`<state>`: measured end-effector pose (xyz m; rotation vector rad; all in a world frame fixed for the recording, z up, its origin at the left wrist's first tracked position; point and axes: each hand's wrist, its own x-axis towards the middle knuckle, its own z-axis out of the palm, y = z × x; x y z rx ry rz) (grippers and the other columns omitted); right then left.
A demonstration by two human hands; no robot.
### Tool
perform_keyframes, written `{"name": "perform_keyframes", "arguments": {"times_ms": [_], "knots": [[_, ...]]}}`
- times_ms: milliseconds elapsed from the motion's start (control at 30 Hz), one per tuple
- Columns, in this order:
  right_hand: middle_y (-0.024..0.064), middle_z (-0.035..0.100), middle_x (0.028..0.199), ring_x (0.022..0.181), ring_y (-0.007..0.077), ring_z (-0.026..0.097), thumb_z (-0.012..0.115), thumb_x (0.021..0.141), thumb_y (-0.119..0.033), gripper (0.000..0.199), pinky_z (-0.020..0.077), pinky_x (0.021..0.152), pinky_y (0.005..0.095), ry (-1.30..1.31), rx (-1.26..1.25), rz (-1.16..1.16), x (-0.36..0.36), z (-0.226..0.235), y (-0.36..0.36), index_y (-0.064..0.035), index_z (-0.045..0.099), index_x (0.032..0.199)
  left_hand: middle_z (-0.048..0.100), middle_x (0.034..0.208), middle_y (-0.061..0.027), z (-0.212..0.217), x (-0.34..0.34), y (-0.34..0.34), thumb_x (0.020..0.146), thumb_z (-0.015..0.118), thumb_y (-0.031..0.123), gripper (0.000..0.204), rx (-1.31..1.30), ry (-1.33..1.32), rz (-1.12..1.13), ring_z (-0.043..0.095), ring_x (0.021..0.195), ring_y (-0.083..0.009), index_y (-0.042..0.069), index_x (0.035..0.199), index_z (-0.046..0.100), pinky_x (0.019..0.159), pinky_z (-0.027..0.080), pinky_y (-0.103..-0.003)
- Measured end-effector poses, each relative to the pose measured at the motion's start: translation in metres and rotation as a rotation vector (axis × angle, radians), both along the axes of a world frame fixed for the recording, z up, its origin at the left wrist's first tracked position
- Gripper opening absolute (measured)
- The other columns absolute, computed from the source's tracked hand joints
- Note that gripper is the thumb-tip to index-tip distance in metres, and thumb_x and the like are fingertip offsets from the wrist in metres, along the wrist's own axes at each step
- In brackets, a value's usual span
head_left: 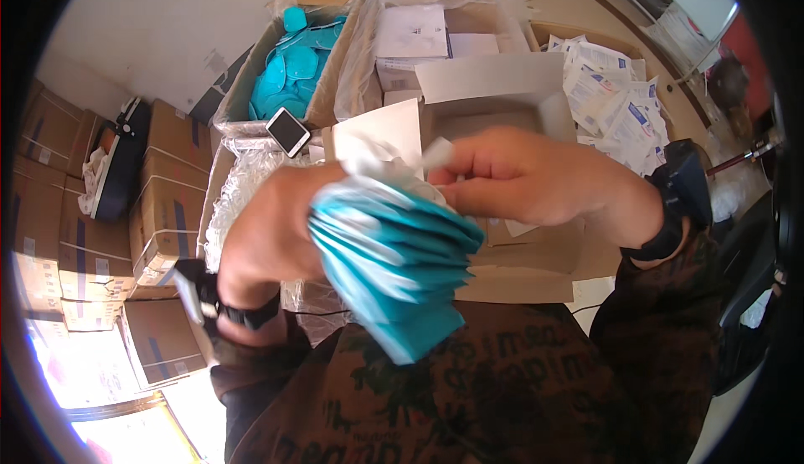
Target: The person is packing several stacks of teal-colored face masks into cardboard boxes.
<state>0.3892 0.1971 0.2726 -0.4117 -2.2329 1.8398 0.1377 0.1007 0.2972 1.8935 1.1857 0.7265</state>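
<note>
My left hand (pixel 280 225) grips a fanned stack of teal face masks (pixel 394 263) in front of my lap, its fingers largely hidden behind the stack. The masks overlap in layers, with their lower ends hanging toward me. At the top of the stack are white straps (pixel 381 162), blurred by motion. My right hand (pixel 523 175) is closed in a pinch at these straps, beside the upper right of the stack. Just beyond both hands stands an open carton (pixel 536 255) with raised white flaps.
Loose teal masks (pixel 289 66) fill a lined box at the far left. A white phone (pixel 288 132) lies near a box of tangled white straps (pixel 243 188). White packets (pixel 620 95) fill a carton at right. Stacked brown cartons (pixel 172 179) line the left side.
</note>
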Motion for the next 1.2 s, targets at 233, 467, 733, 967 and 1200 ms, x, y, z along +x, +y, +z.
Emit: {"name": "perform_keyframes", "arguments": {"times_ms": [233, 467, 733, 967, 1200], "knots": [[0.0017, 0.063, 0.082, 0.071, 0.0077, 0.053, 0.054, 0.098, -0.025, 0.023, 0.0437, 0.064, 0.0235, -0.41, -0.013, 0.141, 0.006, 0.017, -0.006, -0.0026, 0.059, 0.1, 0.059, 0.072, -0.0097, 0.012, 0.029, -0.012, 0.068, 0.07, 0.012, 0.026, 0.439, 0.777, -0.068, 0.062, 0.066, -0.032, 0.008, 0.09, 0.056, 0.058, 0.048, -0.043], [0.0, 0.064, 0.081, 0.059, 0.0, 0.04, 0.057, 0.097, -0.029, 0.019, 0.0308, 0.051, 0.0185, -0.238, -0.683, 0.184, 0.017, -0.026, -0.026, -0.0096, 0.059, 0.098, 0.051, 0.068, -0.0012, 0.012, 0.03, -0.012, 0.066, 0.066, 0.013, 0.024, 0.837, 0.817, -0.127, 0.06, 0.062, -0.0172, 0.008, 0.088, 0.059, 0.055, 0.046, -0.03], [-0.0037, 0.056, 0.071, 0.06, 0.0033, 0.044, 0.054, 0.098, -0.029, 0.022, 0.035, 0.053, 0.021, -0.094, -0.614, 0.074, 0.01, -0.018, -0.029, -0.0093, 0.06, 0.091, 0.05, 0.066, -0.0016, 0.002, 0.027, -0.004, 0.062, 0.069, 0.015, 0.032, 0.898, 0.769, -0.197, 0.056, 0.057, -0.0175, 0.006, 0.092, 0.061, 0.052, 0.043, -0.032], [-0.0018, 0.052, 0.066, 0.061, 0.0077, 0.047, 0.048, 0.1, -0.026, 0.027, 0.0387, 0.057, 0.0259, -0.324, -0.185, -0.024, 0.056, 0.021, -0.035, -0.005, 0.058, 0.086, 0.051, 0.068, -0.004, -0.004, -0.018, 0.008, 0.056, 0.076, 0.013, 0.032, 0.769, 0.831, 0.06, 0.056, 0.058, -0.0246, 0.012, 0.082, 0.058, 0.054, 0.044, -0.036], [0.0015, 0.051, 0.063, 0.058, 0.007, 0.047, 0.051, 0.098, -0.024, 0.025, 0.0367, 0.051, 0.0235, -0.4, -0.383, -0.232, 0.124, 0.033, -0.049, -0.0024, 0.056, 0.085, 0.07, 0.091, -0.0097, -0.026, -0.143, 0.0, 0.067, 0.076, 0.01, 0.032, 0.46, 0.72, 0.811, 0.068, 0.077, -0.0216, 0.006, 0.097, 0.067, 0.066, 0.053, -0.032]]}}
